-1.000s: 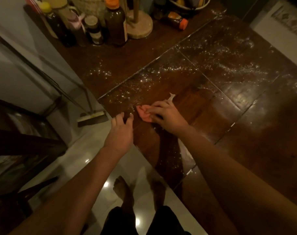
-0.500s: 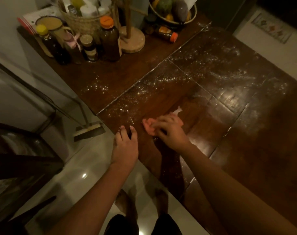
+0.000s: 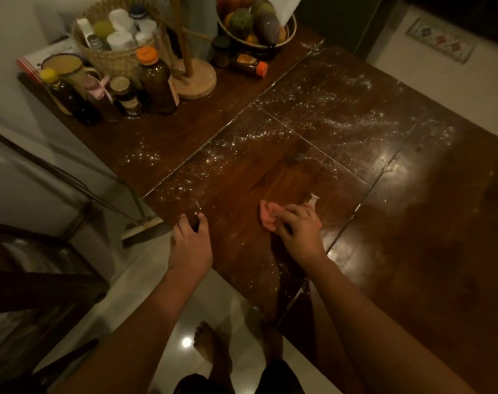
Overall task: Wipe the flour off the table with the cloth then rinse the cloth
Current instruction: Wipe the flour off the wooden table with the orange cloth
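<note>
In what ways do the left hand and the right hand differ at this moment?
The left hand holds nothing and rests its fingers on the table edge; the right hand holds the pink cloth down on the table. The left hand lies beside unwiped flour specks; the right hand is on a mostly clean patch. Both touch the table.

Upper left, a woven basket [image 3: 120, 59] packed with white-capped containers. In front of it stands an amber bottle [image 3: 156, 83] with an orange cap, and a small lidded jar [image 3: 127, 96] just beside it. Further left is a dark yellow-capped bottle [image 3: 67, 99], with an enamel mug [image 3: 63, 66] behind. To the right is a wooden stand [image 3: 196, 79] on a round base. At the top edge, a fruit bowl [image 3: 270, 44]. Below it a small orange-capped bottle [image 3: 249, 65] lies on its side. Lower left, a broom head [image 3: 142, 230] rests on the pale tiled floor [image 3: 145, 280]. Far upper right, a patterned mat [image 3: 441, 41].
</note>
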